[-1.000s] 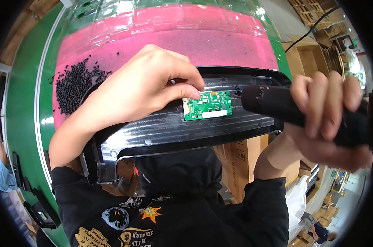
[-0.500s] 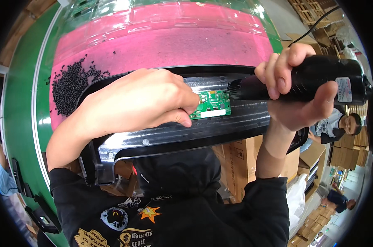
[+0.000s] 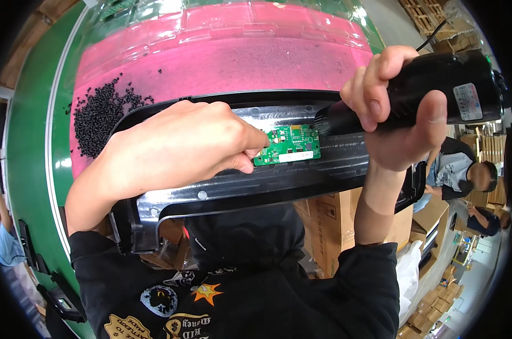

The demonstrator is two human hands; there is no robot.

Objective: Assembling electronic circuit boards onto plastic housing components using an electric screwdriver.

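Observation:
My right hand is wrapped around a corded black electric screwdriver, held nearly level with its ribbed nose pointing left. That nose is at the right edge of a green circuit board carrying a white label strip. With fingers curled, my left hand closes on the board's left edge; the undersides of the fingers are hidden. Beneath the board lies a long, shiny black plastic housing with raised rims. Left of it is a heap of small black screws.
A pink mat covers the green bench. Clear plastic trays stand along its far side. Cardboard boxes are below the housing's near edge. Another person is off to the right. The tool's cord runs up right.
My left hand has drawn back slightly leftward, uncovering more of the board's left part. My right hand and the screwdriver have shifted a little left and up, the tool's rear end higher.

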